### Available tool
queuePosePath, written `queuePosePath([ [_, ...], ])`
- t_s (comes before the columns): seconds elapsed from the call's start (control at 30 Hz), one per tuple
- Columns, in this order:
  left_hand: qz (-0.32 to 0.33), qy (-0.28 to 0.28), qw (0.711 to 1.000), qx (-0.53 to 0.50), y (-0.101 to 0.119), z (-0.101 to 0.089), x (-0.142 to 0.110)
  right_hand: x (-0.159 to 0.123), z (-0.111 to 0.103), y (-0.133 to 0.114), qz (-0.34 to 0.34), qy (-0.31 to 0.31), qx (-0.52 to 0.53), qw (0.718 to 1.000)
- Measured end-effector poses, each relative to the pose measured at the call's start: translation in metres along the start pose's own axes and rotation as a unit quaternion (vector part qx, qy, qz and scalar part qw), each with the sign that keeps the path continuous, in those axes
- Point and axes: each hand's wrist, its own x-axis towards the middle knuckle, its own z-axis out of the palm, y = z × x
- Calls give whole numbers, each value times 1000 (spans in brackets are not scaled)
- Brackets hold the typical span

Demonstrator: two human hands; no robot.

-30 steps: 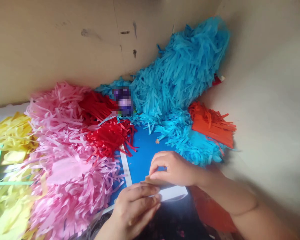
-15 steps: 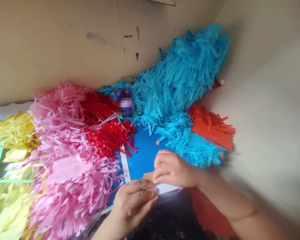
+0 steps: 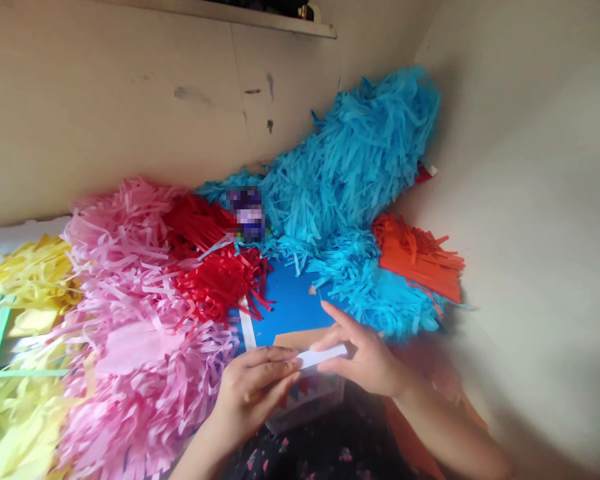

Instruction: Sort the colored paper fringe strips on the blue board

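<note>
Right hand (image 3: pixel 364 358) has partly uncurled — gripping a white strip (image 3: pixel 311 359) with left hand (image 3: pixel 255 381) — near blue surface (image 3: pixel 284 299), beige wall (image 3: pixel 130 113) beyond.

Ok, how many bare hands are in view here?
2. The left hand grips the left end of the narrow white paper strip; the right hand is at its right end. No others show.

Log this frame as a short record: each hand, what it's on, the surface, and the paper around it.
Left hand: holds one end of a white strip
Right hand: thumb and fingers at the strip's other end; grip unclear
Beyond strip: brown sheet
Surface: blue, partly covered
Left side: pink fringed paper, yellow fringed paper
Centre: red fringed paper
Far right: light-blue fringed pile, orange fringed paper
</note>
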Motion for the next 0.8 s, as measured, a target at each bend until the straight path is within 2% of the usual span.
queuePosePath([
  [0.13,-23,-36,999,-25,-5,-1,-6,0,-1,5,29,0,38,999],
  [0.33,-43,5,997,-61,1,0,-11,-2,-2,3,6,9,55,998],
  [0.5,-4,2,1000,-28,21,-7,-1,0,-6,-8,-36,10,53,998],
  [0.63,40,33,997,52,47,-24,15,14,-18,-34,-96,8,63,993],
  [0.7,53,62,990,115,64,-42,25,24,-33,-57,-146,53,37,987],
  [0.8,73,166,957,228,92,-74,38,30,-54,-93,-213,232,30,949],
])
